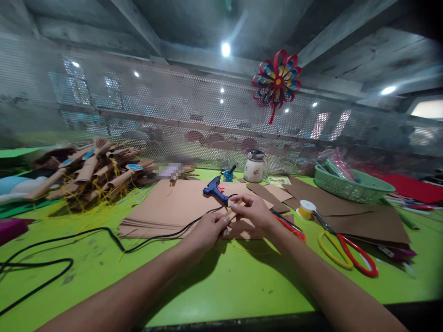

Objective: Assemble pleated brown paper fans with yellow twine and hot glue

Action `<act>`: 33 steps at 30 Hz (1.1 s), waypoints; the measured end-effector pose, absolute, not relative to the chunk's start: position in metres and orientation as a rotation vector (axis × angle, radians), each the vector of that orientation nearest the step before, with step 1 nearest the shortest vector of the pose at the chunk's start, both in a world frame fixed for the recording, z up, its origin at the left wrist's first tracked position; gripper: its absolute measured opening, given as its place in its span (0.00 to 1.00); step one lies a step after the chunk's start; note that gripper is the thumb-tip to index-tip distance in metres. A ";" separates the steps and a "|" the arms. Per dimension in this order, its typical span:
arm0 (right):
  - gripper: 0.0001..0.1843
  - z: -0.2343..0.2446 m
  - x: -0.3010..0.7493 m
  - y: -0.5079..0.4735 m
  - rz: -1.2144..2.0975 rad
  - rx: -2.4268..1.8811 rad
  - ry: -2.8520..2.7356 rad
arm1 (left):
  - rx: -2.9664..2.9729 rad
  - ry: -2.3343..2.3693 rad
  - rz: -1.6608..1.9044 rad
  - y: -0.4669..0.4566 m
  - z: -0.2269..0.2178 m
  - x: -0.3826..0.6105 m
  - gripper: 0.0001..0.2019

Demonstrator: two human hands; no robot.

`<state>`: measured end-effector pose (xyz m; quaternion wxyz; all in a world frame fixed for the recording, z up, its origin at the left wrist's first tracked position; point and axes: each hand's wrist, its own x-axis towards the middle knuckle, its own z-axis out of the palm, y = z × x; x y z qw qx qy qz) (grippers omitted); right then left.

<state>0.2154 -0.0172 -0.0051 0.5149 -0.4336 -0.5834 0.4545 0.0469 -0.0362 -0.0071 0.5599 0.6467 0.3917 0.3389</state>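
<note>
In front of the blue glue gun [216, 190], my left hand [209, 229] and my right hand [254, 210] are close together. Both are closed, fingertips pinching a small tan paper piece [229, 213]. Fingers cover much of it, so its full shape cannot be made out. Under the hands lies a stack of tan paper sheets [155, 207], with the glue gun resting on top. Its black cord [152, 239] runs left across the stack and the table. Fine yellow thread hangs below my hands.
Large red-and-yellow-handled scissors [341, 249], a yellow thread spool [306, 210] and dark brown sheets [367, 226] lie right. Behind stand a green basket [363, 190] and a lidded jar [254, 168]. Rolled brown paper pieces [88, 170] are heaped left. Another red-handled tool [290, 227] is beside my right wrist.
</note>
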 end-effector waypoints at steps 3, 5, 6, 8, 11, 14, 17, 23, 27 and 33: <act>0.17 -0.007 0.220 -0.011 1.162 -0.942 -1.377 | 1.515 0.956 0.772 -0.035 -0.008 0.047 0.20; 0.18 -0.009 0.223 -0.008 1.214 -0.923 -1.371 | 1.500 0.955 0.753 -0.034 -0.009 0.046 0.20; 0.18 -0.010 0.224 -0.007 1.244 -0.928 -1.358 | 1.490 0.950 0.743 -0.034 -0.010 0.046 0.19; 0.19 -0.013 0.226 -0.005 1.291 -0.959 -1.320 | 1.461 0.948 0.716 -0.034 -0.011 0.046 0.19; 0.18 -0.018 0.230 -0.002 1.290 -1.027 -1.264 | 1.420 0.965 0.702 -0.033 -0.012 0.046 0.18; 0.17 -0.019 0.238 0.002 1.216 -1.088 -1.224 | 1.377 0.994 0.743 -0.031 -0.009 0.044 0.17; 0.17 -0.014 0.248 0.007 1.106 -1.152 -1.203 | 1.311 0.969 0.797 -0.030 -0.005 0.041 0.16; 0.18 -0.009 0.257 0.009 0.837 -1.281 -1.286 | 1.133 0.865 0.897 -0.025 -0.004 0.035 0.15; 0.19 -0.003 0.255 0.011 0.572 -1.424 -1.423 | 0.998 0.827 0.975 -0.018 -0.006 0.032 0.13; 0.11 0.021 0.210 0.039 0.144 -1.541 -1.862 | 0.870 0.911 1.130 -0.009 -0.004 0.026 0.12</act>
